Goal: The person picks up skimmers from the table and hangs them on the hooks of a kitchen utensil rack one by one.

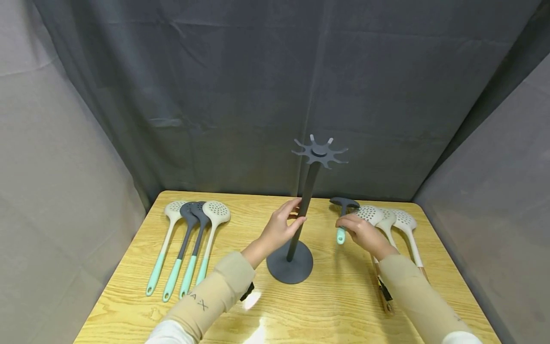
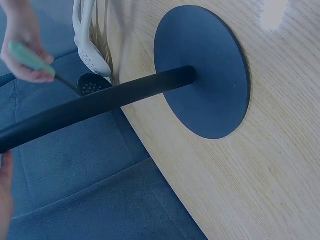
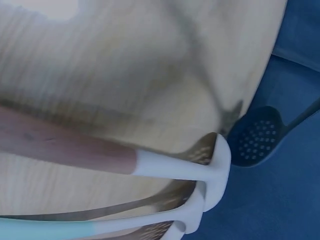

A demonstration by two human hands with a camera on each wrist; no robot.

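Head view shows the left hand curled round the rack pole while the right hand, right of that pole, pinches one dark skimmer by its teal handle, so hanging seems next; four skimmers lie left, three pale ones right.

skimmers lying at left: 4 counted, 2 white-headed and 2 dark-headed | white skimmers lying at right: 3 counted | dark skimmer lifted: 1 | utensil stand: 1 | table: 1
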